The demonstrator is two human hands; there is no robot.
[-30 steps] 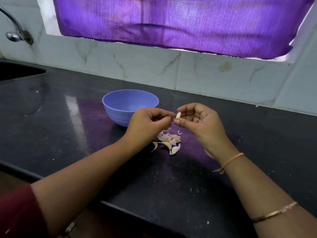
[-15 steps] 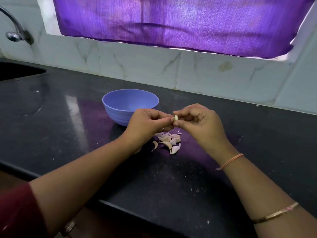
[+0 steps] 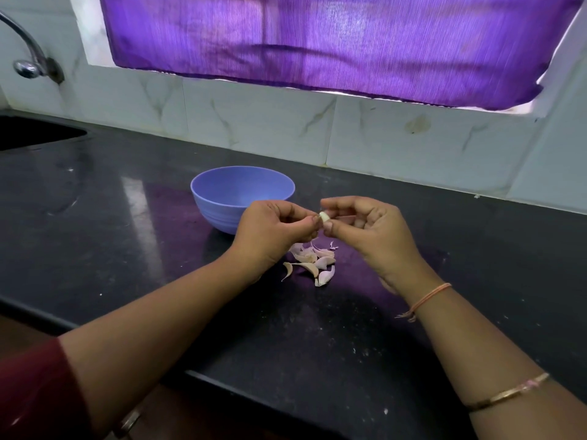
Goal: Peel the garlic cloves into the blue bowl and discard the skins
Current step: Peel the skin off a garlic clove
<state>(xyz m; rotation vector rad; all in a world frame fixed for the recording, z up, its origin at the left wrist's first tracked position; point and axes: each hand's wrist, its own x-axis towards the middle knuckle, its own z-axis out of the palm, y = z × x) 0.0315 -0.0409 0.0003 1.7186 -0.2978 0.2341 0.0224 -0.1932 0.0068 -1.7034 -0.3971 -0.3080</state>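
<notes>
Between hands point(image 3: 322, 222), garlic clove point(image 3: 324, 216) pinched, above skins point(image 3: 313, 262).

A: Delta vs a second ago?
B: Small white garlic clove point(image 3: 324, 216): back then a thin sliver poking up above the thumb of the right hand point(image 3: 365, 230). Now it lies more sideways, with more bare white showing between both sets of fingertips.
A: Grips?
B: Left hand point(image 3: 273, 230) closed right onto it. Right hand clenched midway, looser again now.
</notes>
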